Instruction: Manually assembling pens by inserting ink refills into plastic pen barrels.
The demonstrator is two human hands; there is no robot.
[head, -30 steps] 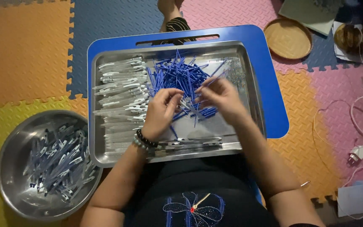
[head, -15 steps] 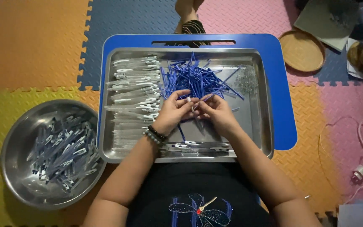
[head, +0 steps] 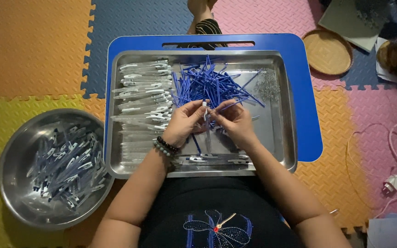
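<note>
Your left hand (head: 185, 120) and right hand (head: 233, 120) have come together over the metal tray (head: 286, 138), both pinching one clear pen tube (head: 205, 112), which stands upright just near the blue stick pile (head: 210, 82), so you now hold one piece.

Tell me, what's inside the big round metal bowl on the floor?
The metal bowl holds a heap of pens, clear with blue and white parts, lying crisscross. Its bottom under the heap is covered, so anything beneath cannot be seen.
</note>
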